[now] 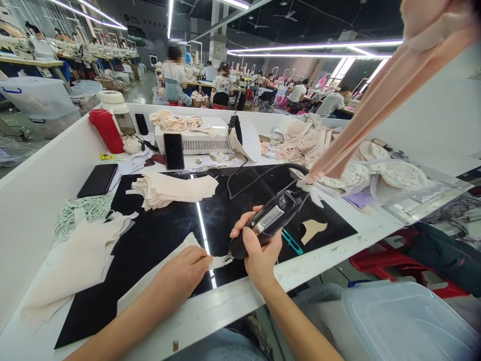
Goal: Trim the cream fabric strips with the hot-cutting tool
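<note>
My right hand point(263, 255) is wrapped around a black corded hand tool point(270, 220) with a grey panel and a thin metal tip. The tip touches the end of a pale fabric strip point(150, 281) on the black work mat point(150, 245). My left hand point(188, 268) lies over that strip, its fingers closed on the fabric just left of the tip. A long pink cloth band point(361, 115) hangs from above, tied near the tool's cord end. Just right of my right hand are a teal snap-off knife point(292, 242) and a beige cut piece point(313, 230).
Stacked pale fabric pieces point(173, 190) lie on the mat, with more fabric point(75, 265) at left. A phone point(174, 151) leans against a white vented box point(201, 143). Lace cups point(398, 173) are heaped at right. A plastic bin point(406, 316) stands below the table edge.
</note>
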A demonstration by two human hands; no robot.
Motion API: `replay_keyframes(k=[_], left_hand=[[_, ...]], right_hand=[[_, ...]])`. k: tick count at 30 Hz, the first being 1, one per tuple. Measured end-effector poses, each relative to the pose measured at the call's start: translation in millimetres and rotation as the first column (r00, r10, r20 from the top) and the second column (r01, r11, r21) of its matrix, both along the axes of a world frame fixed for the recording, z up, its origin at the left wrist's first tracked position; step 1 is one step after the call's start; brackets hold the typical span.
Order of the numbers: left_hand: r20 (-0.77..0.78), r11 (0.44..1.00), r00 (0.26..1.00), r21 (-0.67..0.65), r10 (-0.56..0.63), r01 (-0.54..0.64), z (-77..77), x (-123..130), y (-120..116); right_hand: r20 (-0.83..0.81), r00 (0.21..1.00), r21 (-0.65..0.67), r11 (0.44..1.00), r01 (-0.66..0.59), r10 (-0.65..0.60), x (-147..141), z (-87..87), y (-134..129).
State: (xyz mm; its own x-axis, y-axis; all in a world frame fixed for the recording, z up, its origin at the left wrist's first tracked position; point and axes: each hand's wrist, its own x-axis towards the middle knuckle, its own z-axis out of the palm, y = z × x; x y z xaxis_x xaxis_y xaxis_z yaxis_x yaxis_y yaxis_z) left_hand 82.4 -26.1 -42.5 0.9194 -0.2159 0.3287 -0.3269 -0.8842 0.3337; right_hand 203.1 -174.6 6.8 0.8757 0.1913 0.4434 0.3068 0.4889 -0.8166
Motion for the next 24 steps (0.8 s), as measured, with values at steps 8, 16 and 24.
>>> replay_keyframes(k=[8,16,24], left_hand=[[-0.039,1.0,0.999,0.014,-0.005,0.005,-3.2,-8,3],[0.006,0.998,1.0,-0.055,0.022,-0.022,-5.1,-8,1],[-0.001,0.996,1.0,-0.088,0.026,-0.026,-8.2,-8,0]], right_hand=[[0.005,1.0,0.027,0.999,-0.03,0.03,0,-1.3,0],[-0.018,0.999,0.04,0.999,-0.033,0.034,1,2.1,11],[-0.005,0.995,0.038,0.995,-0.095,0.096,-3,-3.9,18]])
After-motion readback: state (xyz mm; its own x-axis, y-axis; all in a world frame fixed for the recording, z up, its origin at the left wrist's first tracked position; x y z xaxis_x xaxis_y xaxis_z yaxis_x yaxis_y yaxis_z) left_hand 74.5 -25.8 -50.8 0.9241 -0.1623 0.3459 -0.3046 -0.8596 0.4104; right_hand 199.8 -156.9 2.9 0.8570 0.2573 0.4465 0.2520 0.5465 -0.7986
